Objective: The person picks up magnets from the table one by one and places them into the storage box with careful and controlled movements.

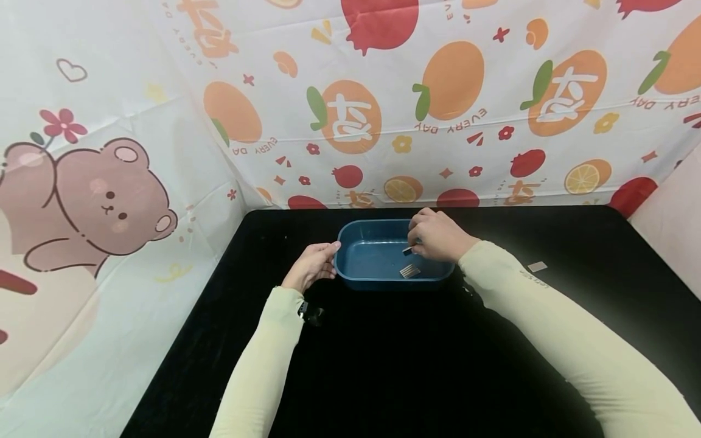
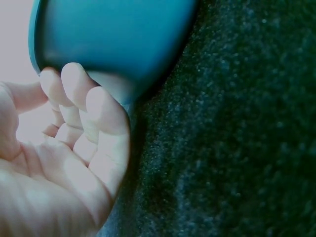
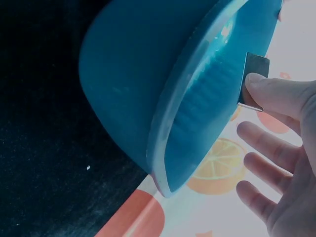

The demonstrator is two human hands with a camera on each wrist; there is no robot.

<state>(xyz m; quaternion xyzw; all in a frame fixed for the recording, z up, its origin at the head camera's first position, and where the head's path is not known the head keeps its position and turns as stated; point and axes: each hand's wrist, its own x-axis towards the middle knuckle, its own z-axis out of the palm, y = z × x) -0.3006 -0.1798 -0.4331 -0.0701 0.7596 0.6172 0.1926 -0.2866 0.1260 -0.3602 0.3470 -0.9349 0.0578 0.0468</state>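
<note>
A blue rectangular plastic basin with rounded corners sits on the black table. My left hand holds its left end, thumb at the rim and fingertips against the outer wall, as the left wrist view shows. Over the basin's right part, my right hand pinches a small flat rectangular metal plate between thumb and index finger. The other fingers of that hand are spread loosely in the right wrist view. Several thin metal pieces lie side by side on the basin floor, below the right hand.
A small light-coloured rectangular piece lies on the black table, right of the basin and beyond the right forearm. A fruit-printed curtain hangs behind the table, and a bear-printed one along the left side.
</note>
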